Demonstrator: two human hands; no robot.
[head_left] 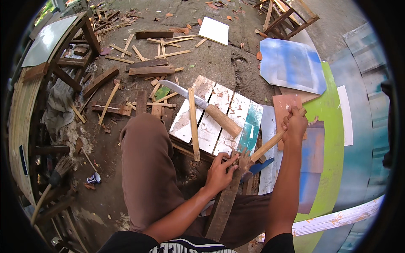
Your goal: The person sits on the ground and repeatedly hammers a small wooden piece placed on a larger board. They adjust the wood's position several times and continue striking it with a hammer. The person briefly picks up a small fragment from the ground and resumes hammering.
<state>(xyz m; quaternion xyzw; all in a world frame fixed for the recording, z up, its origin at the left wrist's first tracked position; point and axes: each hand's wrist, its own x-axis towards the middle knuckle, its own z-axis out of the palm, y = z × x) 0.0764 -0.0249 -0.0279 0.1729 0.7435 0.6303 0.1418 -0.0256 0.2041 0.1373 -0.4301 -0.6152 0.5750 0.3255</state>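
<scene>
My right hand [295, 124] is closed around the light wooden handle of a hammer [268, 145]. The hammer's head is down by the upper end of a dark wooden plank [225, 202], close to my left fingers. My left hand [221, 172] grips that plank near its end; whether a nail is pinched there is too small to tell. The plank slopes from my lap toward a low white slatted stool [206, 122] with a green-painted slat. On the stool lie a machete [219, 118] with a wooden handle and a thin wooden stick [193, 126]. A blue blade-like piece [262, 165] shows behind the hammer head.
Offcuts and dark wooden blocks [151, 71] litter the ground ahead. A wooden bench frame [69, 63] stands at left, above a brush [61, 170] and a small cup [94, 178]. Painted sheets [291, 65] and a green board [333, 126] lie at right.
</scene>
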